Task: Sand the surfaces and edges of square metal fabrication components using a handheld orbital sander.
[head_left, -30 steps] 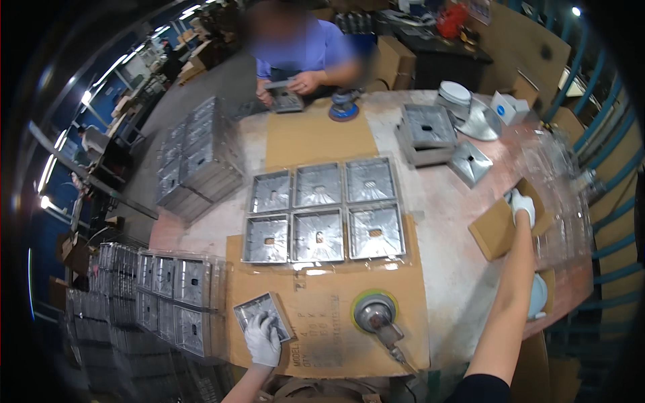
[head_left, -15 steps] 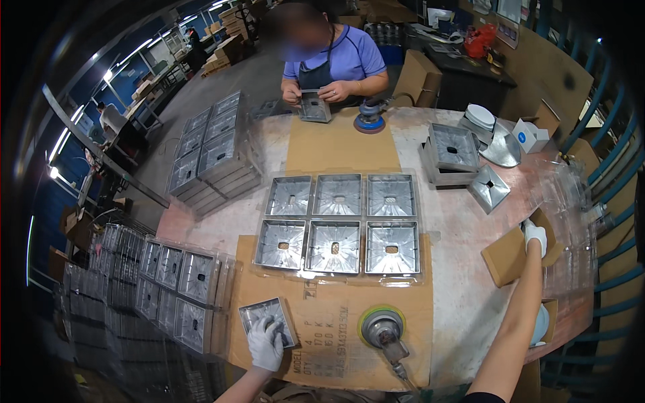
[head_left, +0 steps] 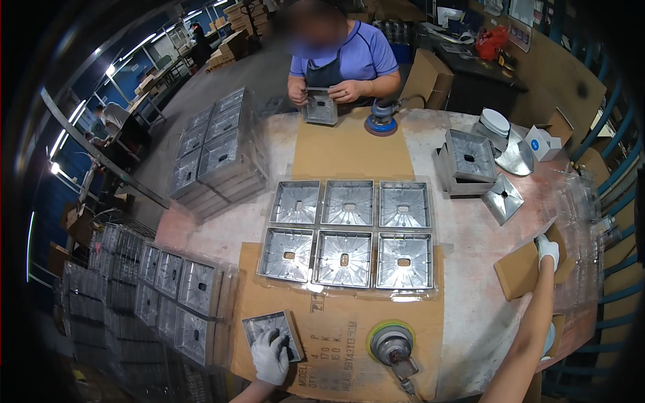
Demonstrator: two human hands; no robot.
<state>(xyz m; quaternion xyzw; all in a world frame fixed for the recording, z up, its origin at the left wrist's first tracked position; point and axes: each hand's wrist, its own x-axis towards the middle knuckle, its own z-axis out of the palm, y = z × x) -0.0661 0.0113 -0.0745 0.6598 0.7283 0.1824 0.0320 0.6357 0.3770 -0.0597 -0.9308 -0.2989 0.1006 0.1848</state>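
Observation:
My left hand [head_left: 271, 357], in a white glove, grips a shallow square metal tray [head_left: 254, 325] on the cardboard sheet, its bent fingers inside the tray near the middle hole. At the right, my gloved right hand [head_left: 548, 252] reaches into an open cardboard box [head_left: 519, 271]; its fingertips and anything in them are hidden. A round sander with a yellow-green rim [head_left: 392, 344] rests on the cardboard between my arms. Ahead of me, several similar metal trays [head_left: 344, 250] sit in rows in a clear plastic pack.
Stacked packs of metal trays stand at the left [head_left: 181, 285] and far left [head_left: 218, 151]. Across the table a person [head_left: 363, 57] holds another tray beside a blue sander [head_left: 381, 121]. Loose trays [head_left: 470, 156] and a white round container [head_left: 495, 122] occupy the far right.
The whole view has shifted slightly, so the table appears lower and further right. My right hand sits a little lower against the box's flap. My left hand stays on the tray.

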